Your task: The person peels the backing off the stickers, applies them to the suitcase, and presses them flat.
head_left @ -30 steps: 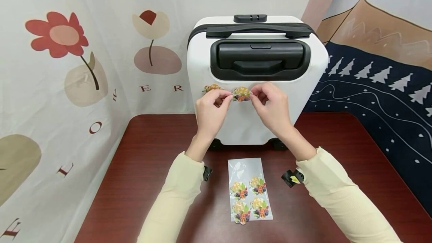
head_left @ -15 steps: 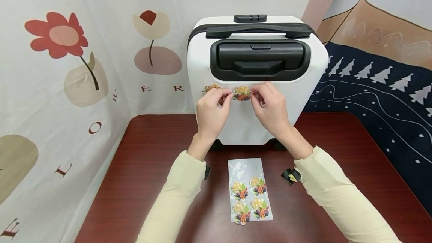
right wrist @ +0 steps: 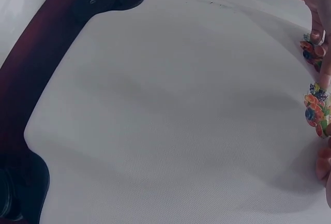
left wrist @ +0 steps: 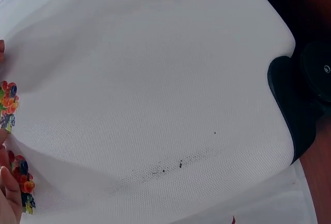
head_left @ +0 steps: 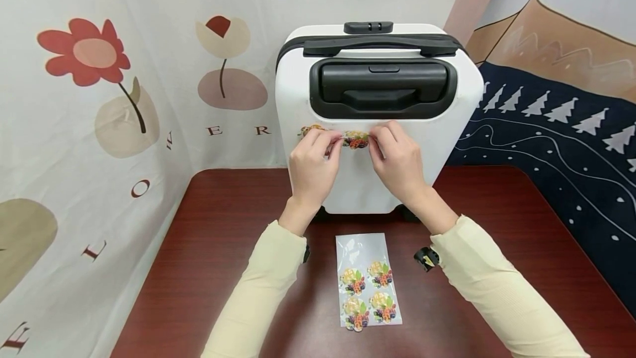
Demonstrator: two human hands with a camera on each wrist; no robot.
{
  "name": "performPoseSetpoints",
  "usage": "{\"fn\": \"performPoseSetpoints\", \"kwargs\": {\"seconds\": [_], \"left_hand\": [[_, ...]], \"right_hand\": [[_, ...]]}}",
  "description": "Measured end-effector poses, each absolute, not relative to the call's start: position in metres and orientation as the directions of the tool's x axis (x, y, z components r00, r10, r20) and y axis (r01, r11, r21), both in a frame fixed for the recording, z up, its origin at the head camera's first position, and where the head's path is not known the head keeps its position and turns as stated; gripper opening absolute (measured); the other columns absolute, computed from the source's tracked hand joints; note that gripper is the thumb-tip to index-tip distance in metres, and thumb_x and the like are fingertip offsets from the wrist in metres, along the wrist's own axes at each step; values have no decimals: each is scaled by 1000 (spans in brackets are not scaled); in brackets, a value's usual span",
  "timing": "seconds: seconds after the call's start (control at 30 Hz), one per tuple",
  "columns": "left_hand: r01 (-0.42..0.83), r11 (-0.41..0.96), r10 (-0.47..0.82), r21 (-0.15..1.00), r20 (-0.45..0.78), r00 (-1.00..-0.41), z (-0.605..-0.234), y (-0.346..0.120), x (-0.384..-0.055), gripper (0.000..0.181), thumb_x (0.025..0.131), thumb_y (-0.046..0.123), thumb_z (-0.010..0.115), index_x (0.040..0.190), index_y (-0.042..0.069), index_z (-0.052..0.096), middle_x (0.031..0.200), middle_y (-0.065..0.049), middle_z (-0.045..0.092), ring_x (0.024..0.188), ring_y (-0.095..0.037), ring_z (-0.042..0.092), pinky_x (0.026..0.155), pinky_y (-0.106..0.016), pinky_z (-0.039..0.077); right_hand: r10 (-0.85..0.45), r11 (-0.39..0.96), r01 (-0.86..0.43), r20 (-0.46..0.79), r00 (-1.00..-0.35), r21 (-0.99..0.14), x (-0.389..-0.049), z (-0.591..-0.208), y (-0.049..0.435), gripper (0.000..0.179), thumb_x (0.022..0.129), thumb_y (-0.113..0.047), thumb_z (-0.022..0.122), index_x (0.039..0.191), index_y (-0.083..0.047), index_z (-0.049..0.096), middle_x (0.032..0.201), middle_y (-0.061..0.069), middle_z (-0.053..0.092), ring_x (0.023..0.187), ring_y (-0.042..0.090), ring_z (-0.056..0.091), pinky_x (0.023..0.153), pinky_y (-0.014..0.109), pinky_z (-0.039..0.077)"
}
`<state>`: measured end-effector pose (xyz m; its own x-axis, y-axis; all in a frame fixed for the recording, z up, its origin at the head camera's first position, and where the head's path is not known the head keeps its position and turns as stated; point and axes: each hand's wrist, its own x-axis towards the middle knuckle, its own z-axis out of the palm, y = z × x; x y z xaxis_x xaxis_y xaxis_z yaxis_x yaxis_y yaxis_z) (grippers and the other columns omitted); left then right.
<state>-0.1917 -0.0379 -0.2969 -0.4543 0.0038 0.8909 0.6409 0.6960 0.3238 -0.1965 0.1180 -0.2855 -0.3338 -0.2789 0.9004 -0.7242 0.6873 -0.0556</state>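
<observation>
Between my two hands a fruit-print sticker (head_left: 356, 140) is stretched flat, close to the front of a white suitcase (head_left: 367, 181). My left hand (head_left: 314, 164) pinches its left edge between thumb and forefinger. At its right edge, the thumb and forefinger of my right hand (head_left: 397, 159) pinch it too. Another sticker of the same kind (head_left: 311, 129) is on the suitcase to the left, partly hidden behind my left fingers. In the left wrist view the held sticker (left wrist: 8, 105) shows at the edge, as does the held sticker (right wrist: 317, 111) in the right wrist view.
A clear-backed sheet (head_left: 362, 247) with several more fruit stickers lies on the dark red table (head_left: 223, 236) in front of the suitcase. The suitcase's black handle recess (head_left: 382, 87) sits above my hands. Printed fabric (head_left: 164, 43) hangs behind and at both sides.
The held sticker's top has tilted, so it looks shorter from above. Both hands keep their pinch and have shifted only slightly.
</observation>
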Motion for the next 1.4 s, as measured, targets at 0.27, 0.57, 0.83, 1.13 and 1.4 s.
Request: {"fn": "performPoseSetpoints", "kwargs": {"seconds": [0.27,0.57,0.83,1.13,1.4], "left_hand": [[641,698,1,319,895,-446,-298,-39,-191,7,83,6,66,87,1,67,76,-8,60,67,-17,57,59,-28,48],[674,612,58,414,826,-560,-295,-42,-184,13,81,9,69,92,2,67,79,-7,62,63,-14,57,58,-25,46],[605,534,100,591,666,-739,-290,-50,-178,18,86,7,63,103,3,67,83,-8,64,68,-16,59,62,-27,49],[558,491,119,669,584,-803,-289,-55,-178,21,87,5,60,107,4,66,85,-9,65,72,-17,60,63,-25,49],[534,457,114,711,549,-828,-287,-55,-176,21,88,5,59,107,4,65,86,-9,65,73,-17,61,65,-26,50]], "right_hand": [[-279,711,-701,893,-352,-55,-196,-286,120,9,80,4,63,86,3,56,81,16,55,69,27,57,58,37,50],[-261,715,-691,878,-402,-103,-193,-283,121,10,82,1,63,88,4,56,80,15,54,66,25,54,55,35,48],[-305,653,-737,832,-464,-172,-190,-278,124,15,79,3,65,91,4,55,78,15,51,62,22,48,52,30,43],[-388,489,-802,737,-553,-344,-187,-263,129,19,77,9,63,95,4,59,84,13,59,68,19,51,59,30,46],[-435,373,-706,559,-706,-601,-183,-248,123,27,82,11,54,106,2,60,101,13,63,87,21,60,77,35,49]]}}
